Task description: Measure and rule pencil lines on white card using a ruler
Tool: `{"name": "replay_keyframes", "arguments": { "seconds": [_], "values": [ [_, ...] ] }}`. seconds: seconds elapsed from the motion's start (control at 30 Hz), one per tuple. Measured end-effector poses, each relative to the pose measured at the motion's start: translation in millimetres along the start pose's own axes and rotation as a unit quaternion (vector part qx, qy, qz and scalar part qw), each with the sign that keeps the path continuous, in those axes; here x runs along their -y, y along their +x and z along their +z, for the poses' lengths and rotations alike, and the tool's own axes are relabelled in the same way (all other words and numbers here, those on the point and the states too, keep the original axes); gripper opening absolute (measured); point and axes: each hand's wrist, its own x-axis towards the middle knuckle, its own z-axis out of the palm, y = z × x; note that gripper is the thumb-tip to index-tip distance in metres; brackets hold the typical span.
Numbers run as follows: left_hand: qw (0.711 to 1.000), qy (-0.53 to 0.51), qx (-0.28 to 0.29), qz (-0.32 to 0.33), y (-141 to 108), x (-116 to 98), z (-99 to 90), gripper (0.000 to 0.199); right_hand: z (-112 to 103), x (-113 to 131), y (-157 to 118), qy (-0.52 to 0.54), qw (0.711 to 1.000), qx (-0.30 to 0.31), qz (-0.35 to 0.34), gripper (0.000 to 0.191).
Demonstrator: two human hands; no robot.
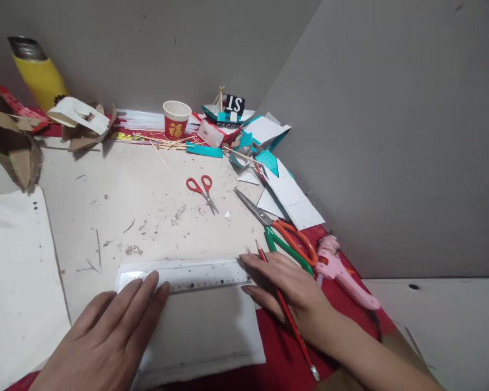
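A clear ruler [206, 278] lies across a white sheet [204, 326] near the front of the table. My left hand [120, 320] rests flat with its fingers stretched over the ruler's left end. At the ruler's right end is my right hand [287, 288], its thumb and fingertips on either side of that end. A red pencil [291, 317] sits between the fingers of this hand, its tip pointing away from me and its metal end toward me. Large scissors with orange and green handles [289, 239] lie just beyond my right hand.
Small red scissors [205, 191] lie mid-table. A pink glue gun [344, 274] is at the right. Along the back stand a paper cup [176, 120], a yellow bottle [41, 76], thin sticks and cut paper [295, 198]. Cardboard pieces [14, 144] and a large white sheet [20, 277] are left.
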Motion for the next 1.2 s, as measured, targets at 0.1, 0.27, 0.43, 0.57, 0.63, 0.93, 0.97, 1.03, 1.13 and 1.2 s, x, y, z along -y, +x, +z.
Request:
{"name": "replay_keyframes", "arguments": {
  "seconds": [0.1, 0.27, 0.43, 0.57, 0.63, 0.93, 0.97, 1.03, 1.13, 1.2],
  "values": [
    [0.999, -0.031, -0.008, -0.039, -1.7, -1.9, 2.3, 0.089, 1.1, -0.1, 1.9, 0.007, 1.000, -0.008, -0.001, 0.041],
    [0.999, -0.019, -0.009, -0.035, 5.0, -1.9, 0.0, 0.078, 1.1, -0.2, -0.2, 0.014, 0.999, -0.023, -0.019, 0.042],
    [0.999, 0.038, 0.000, -0.007, 12.3, 1.2, -3.3, 0.062, 0.1, -3.3, -2.8, -0.009, 0.999, -0.026, -0.020, 0.034],
    [0.993, 0.102, 0.037, 0.043, 12.4, 3.5, -8.1, 0.056, 0.9, -8.6, -2.3, -0.020, 0.998, -0.029, -0.043, 0.032],
    [0.991, 0.118, 0.049, 0.050, 12.2, 3.5, -10.8, 0.057, 1.6, -11.2, -3.3, -0.013, 0.998, -0.031, -0.051, 0.035],
    [0.992, 0.105, 0.054, 0.046, 8.4, 1.1, -14.1, 0.049, 2.0, -13.3, -9.6, -0.014, 1.000, -0.007, -0.027, 0.041],
    [0.993, 0.098, 0.054, 0.039, 8.1, 0.7, -13.7, 0.047, 2.4, -13.4, -9.6, -0.011, 1.000, -0.005, -0.028, 0.042],
    [0.994, 0.087, 0.054, 0.025, 8.0, 0.0, -12.9, 0.043, 3.5, -13.7, -9.5, -0.006, 0.999, -0.008, -0.033, 0.042],
    [0.996, 0.075, 0.048, 0.018, 9.1, -0.2, -11.9, 0.042, 5.3, -13.8, -8.9, -0.003, 0.999, -0.007, -0.042, 0.042],
    [0.996, 0.073, 0.041, 0.021, 9.7, 0.1, -10.9, 0.042, 6.2, -13.0, -7.2, -0.008, 0.999, -0.010, -0.049, 0.042]
  ]
}}
